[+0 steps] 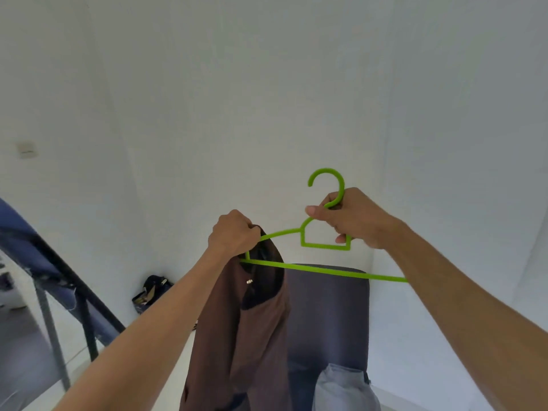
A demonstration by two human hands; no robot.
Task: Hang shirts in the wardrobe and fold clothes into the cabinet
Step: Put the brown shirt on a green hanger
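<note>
Right hand (354,218): fingers and thumb curled tight round the neck of the green plastic hanger (323,247), just below its hook, holding it up before the white wall (267,84).
Left hand (232,232): fist closed on the collar of the brown shirt (237,336), pinching the cloth against the hanger's left shoulder.
Brown shirt: hangs from the hanger's left end, between the two forearms; dark lining shows at the neck.
Hanger's right end: bare, passing behind the right forearm.
Grey chair back (329,315): beyond the shirt, right of it.
Pale grey garment (341,390): near the chair's lower part.
Dark bag (151,292): far left, on the floor against the wall.
</note>
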